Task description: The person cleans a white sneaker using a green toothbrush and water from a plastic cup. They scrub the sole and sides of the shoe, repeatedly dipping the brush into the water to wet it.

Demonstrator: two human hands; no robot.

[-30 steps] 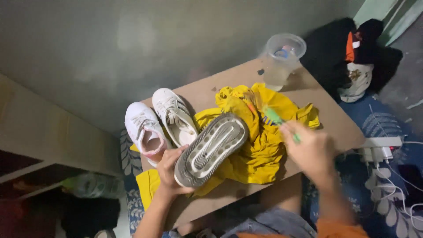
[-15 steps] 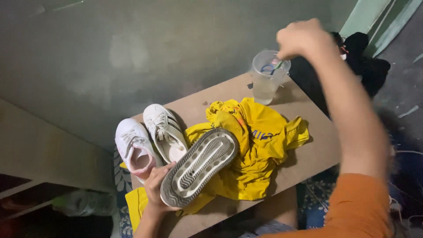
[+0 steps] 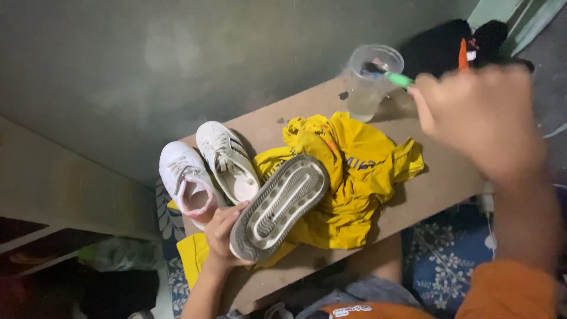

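Left hand holds an upturned shoe; right hand dips a green-handled brush in a clear cup.

The grey ribbed-sole shoe [image 3: 279, 207], turned sole up, is gripped at its heel end by the left hand [image 3: 223, 231], fingers curled under its edge, just above a crumpled yellow cloth [image 3: 348, 171] that lies under and beyond it. Just left of that grip stand two white lace-up sneakers [image 3: 207, 168] side by side, upright on the brown wooden desk [image 3: 434, 183]. Well to the right and farther away, the right hand [image 3: 481, 115], blurred, closes around a green-handled brush [image 3: 397, 78]; the brush head reaches just left of that grip into a clear plastic cup [image 3: 371, 80] standing on the desk's far edge, beyond the cloth.
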